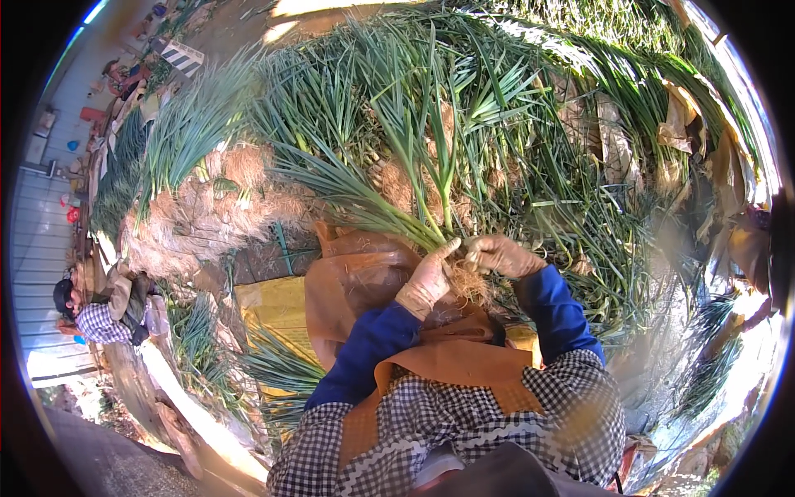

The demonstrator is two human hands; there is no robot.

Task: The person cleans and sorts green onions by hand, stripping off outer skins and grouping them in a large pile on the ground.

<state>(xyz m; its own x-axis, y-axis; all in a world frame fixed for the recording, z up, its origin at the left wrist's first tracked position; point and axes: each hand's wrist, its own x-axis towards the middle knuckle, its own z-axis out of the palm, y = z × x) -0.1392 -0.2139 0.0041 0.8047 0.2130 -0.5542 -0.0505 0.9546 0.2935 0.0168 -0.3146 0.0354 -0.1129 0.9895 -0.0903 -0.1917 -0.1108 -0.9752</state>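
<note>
A bunch of leek-like plants (396, 217) with long flat green leaves is gripped near the root end by my gloved left hand (431, 277). Its leaves fan away from me, up and to the left. Just to the right, my gloved right hand (503, 255) has its fingers curled together close to the stem bases. What sits between those fingertips is hidden. Tangled pale-brown roots (470, 286) hang below and between both hands. Under the bunch, a brown apron (352, 269) covers my lap.
A large heap of the same plants (571, 199) spreads ahead and right. Rooted bundles (195, 141) lie at the left with roots toward me. A yellow surface (281, 311) shows beside my left arm. At the far left, another person (103, 319) sits beside the pile.
</note>
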